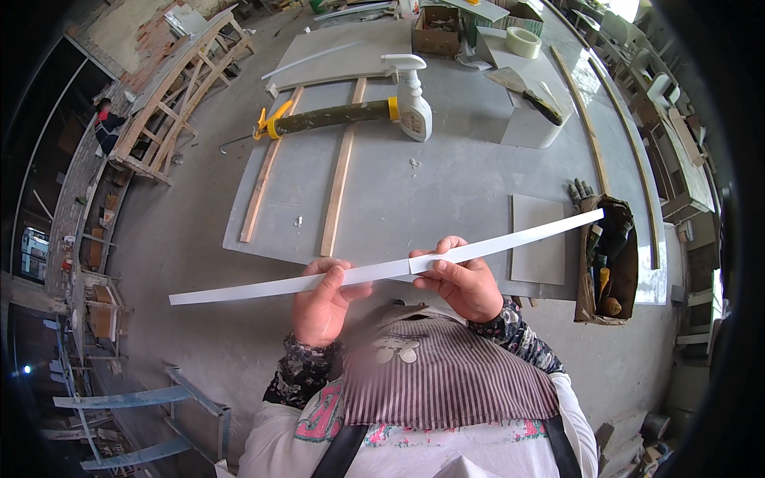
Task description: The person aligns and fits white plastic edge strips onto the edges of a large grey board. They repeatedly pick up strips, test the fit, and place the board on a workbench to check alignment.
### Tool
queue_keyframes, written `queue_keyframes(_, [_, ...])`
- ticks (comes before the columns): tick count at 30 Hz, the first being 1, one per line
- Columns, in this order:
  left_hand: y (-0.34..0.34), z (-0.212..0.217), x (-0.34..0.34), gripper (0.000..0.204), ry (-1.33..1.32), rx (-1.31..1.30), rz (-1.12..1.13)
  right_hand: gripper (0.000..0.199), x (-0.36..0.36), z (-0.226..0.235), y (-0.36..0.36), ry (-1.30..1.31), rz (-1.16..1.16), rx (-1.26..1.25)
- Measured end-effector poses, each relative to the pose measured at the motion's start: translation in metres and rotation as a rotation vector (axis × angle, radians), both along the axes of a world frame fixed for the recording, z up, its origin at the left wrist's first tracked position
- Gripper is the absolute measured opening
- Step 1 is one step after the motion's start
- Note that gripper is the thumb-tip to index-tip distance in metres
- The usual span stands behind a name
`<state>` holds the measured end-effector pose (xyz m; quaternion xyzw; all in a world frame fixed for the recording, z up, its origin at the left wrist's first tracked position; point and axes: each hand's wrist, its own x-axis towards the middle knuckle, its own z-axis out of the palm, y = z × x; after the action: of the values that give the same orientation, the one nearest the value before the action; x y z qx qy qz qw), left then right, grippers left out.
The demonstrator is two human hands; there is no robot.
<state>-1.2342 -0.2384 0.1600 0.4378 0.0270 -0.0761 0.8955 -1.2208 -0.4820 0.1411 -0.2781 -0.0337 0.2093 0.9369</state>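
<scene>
Two long, narrow white strips meet end to end or overlap slightly at a seam in front of my chest; I cannot tell which. My left hand (323,307) pinches the left strip (239,292) between thumb and fingers. Close to the seam, my right hand (464,284) is closed on the right strip (534,236). The right strip's far end reaches over a cardboard box (586,307) of tools. Both strips are held up in the air, just off the near edge of a large grey table (446,191).
On the table are wooden battens (341,175), a caulking gun (335,117), a spray bottle (414,111), a white block (530,131) bearing a trowel (542,103), a tape roll (523,43) and a flat panel (538,239). A wooden trestle (179,95) and another person (107,127) are far left.
</scene>
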Motion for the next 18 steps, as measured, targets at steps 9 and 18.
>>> queue_keyframes(9, [-0.0032,-0.0003,0.0016,0.017,-0.002,-0.007,-0.005,0.019,-0.0006,-0.0017,-0.0020,-0.006,-0.008,-0.010])
queue_keyframes(18, [-0.0022,-0.0039,0.0035,0.017,0.005,-0.009,-0.013,0.020,0.0002,-0.0023,-0.0032,-0.002,-0.015,-0.010])
